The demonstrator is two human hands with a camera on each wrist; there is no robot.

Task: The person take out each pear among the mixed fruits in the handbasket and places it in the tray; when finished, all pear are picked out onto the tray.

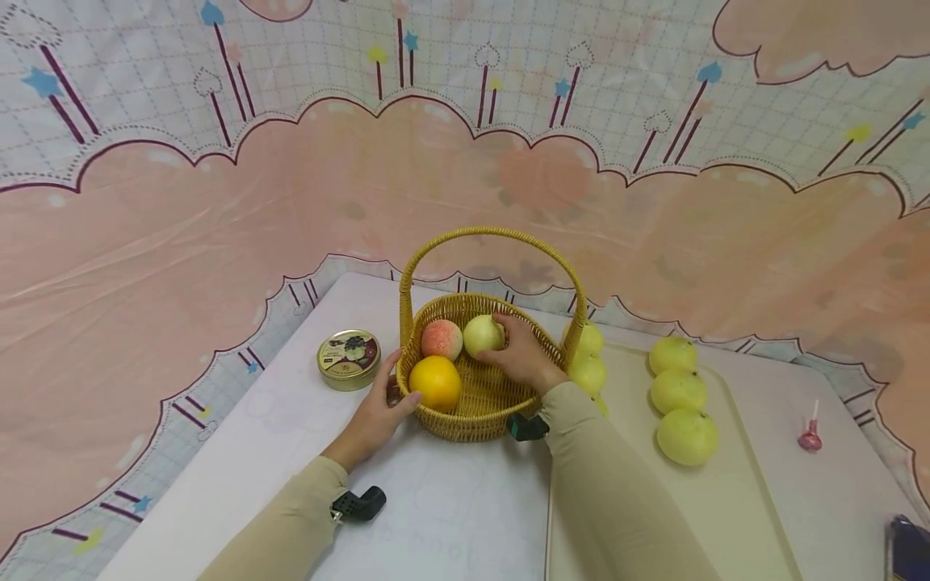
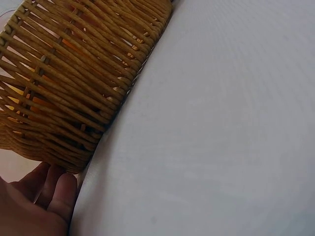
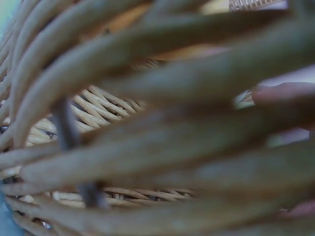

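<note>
A yellow wicker basket (image 1: 465, 426) with a tall arched handle stands on the white table. Its left side is held by my left hand (image 1: 376, 413), thumb at the rim and fingers outside. The left wrist view shows those fingers (image 2: 61, 194) against the wicker's lower edge. Inside the basket, my right hand (image 1: 525, 355) grips a round pale green fruit (image 1: 481, 335). Beside it lie a pink-red peach (image 1: 441, 340) and, nearer me, an orange (image 1: 435, 383). Blurred basket strands (image 3: 162, 152) cover most of the right wrist view, hiding the grip there.
Left of the basket sits a round tin (image 1: 349, 359). A cream tray (image 1: 617, 492) on the right carries several yellow-green fruits (image 1: 686, 436) in two rows. Farther right lie a wrapped lollipop (image 1: 810, 436) and a dark object (image 1: 908, 549) at the frame edge.
</note>
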